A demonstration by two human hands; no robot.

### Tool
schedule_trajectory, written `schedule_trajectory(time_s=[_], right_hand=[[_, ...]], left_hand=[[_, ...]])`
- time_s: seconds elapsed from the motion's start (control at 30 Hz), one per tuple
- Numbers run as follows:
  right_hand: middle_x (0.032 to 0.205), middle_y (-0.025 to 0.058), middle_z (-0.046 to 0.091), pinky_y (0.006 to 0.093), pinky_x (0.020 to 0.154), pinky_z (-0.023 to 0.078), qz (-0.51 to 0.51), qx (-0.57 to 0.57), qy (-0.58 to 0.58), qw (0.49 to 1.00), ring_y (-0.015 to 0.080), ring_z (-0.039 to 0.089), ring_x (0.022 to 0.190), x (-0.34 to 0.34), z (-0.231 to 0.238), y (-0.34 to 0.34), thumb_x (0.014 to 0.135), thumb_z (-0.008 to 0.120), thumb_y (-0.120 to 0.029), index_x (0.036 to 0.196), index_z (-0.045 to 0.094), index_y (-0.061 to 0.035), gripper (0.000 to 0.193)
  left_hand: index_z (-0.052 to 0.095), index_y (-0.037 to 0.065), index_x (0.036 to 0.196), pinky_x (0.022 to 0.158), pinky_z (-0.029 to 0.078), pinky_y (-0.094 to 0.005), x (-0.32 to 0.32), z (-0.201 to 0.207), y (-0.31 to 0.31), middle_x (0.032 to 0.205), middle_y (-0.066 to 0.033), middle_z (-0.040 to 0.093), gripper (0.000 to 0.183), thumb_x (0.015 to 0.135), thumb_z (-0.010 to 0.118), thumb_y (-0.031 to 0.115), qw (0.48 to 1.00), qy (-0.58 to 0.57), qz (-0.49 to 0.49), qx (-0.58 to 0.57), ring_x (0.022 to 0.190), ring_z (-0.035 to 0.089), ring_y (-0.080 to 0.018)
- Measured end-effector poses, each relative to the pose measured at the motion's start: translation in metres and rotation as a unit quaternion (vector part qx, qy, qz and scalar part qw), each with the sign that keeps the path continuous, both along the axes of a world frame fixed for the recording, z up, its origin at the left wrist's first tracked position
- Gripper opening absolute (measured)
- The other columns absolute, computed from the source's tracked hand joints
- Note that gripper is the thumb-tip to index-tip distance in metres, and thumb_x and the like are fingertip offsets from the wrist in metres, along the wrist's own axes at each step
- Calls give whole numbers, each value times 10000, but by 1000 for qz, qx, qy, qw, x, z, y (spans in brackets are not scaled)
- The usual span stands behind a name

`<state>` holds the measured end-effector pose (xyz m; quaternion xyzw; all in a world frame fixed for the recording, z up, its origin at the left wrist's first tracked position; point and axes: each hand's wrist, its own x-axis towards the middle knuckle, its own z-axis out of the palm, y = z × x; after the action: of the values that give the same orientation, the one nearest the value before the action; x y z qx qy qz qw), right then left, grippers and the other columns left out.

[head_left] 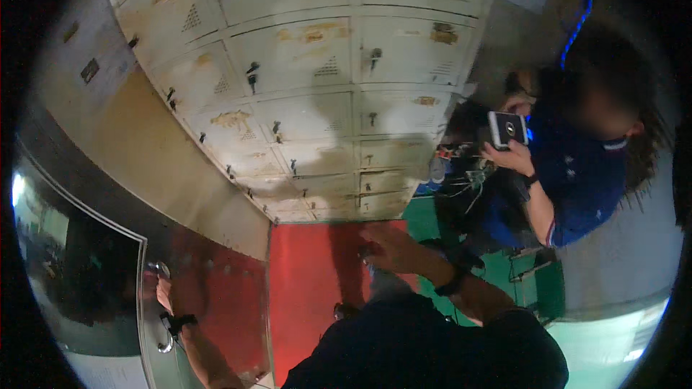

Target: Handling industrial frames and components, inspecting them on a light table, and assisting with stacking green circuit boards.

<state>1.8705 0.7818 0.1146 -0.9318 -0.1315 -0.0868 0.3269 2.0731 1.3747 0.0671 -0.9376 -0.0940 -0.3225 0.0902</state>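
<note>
At the lower left, my left hand (164,292) is closed round a curved metal door handle (165,344) on the frame of a glass door (86,274). A dark band sits on that wrist. My right hand (393,248) is held out in front of my body above the red floor, palm down. Its fingers look stretched out, though dim and slightly blurred, and I see nothing held in them. A dark band is on the right wrist too.
Worn off-white metal lockers (295,115) with small locks and keys stand ahead. At the right, another person (577,166) in a dark blue shirt holds a phone (508,130). Tangled wires (472,180) lie beside them. The floor is red (303,266) and green (425,216).
</note>
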Motion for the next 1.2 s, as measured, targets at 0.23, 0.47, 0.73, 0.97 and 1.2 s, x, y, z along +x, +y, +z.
schedule_trajectory(time_s=[0.23,0.47,0.73,0.97,1.2], right_hand=[[1276,192,484,428,1022,364,231,39,-72,969,358,445,1203,183,40,66,793,690,-238,1259,479,-21,556],[1264,189,492,407,1013,376,394,139,-23,909,348,455,1197,323,62,183,779,691,-143,1240,489,-18,518],[1240,197,503,404,1005,398,618,238,13,749,357,485,1169,341,72,325,766,710,-108,1227,491,-13,520],[1281,201,478,399,1014,398,664,220,60,712,354,468,1200,333,62,434,767,706,-94,1267,453,-19,566],[1387,215,391,401,1017,392,606,226,-42,761,328,406,1276,310,56,639,791,676,-117,1376,339,-3,685]], left_hand=[[512,78,829,572,368,-385,-27,4,-13,714,-83,469,164,827,587,224,999,-31,25,2,648,471,-280],[507,101,758,489,348,-415,-95,38,-102,639,-74,491,189,824,612,242,999,6,44,24,553,487,-267],[550,27,1037,813,462,-403,-373,-14,-282,955,-130,608,313,748,642,107,773,143,409,-463,910,583,-291],[526,-27,1219,904,456,-341,-492,-149,-476,1151,-142,599,477,754,624,13,496,-140,585,-626,1058,559,-249],[512,-19,1233,899,461,-345,-374,-179,-313,1168,-146,584,499,752,638,21,388,-183,537,-726,1072,551,-250]])
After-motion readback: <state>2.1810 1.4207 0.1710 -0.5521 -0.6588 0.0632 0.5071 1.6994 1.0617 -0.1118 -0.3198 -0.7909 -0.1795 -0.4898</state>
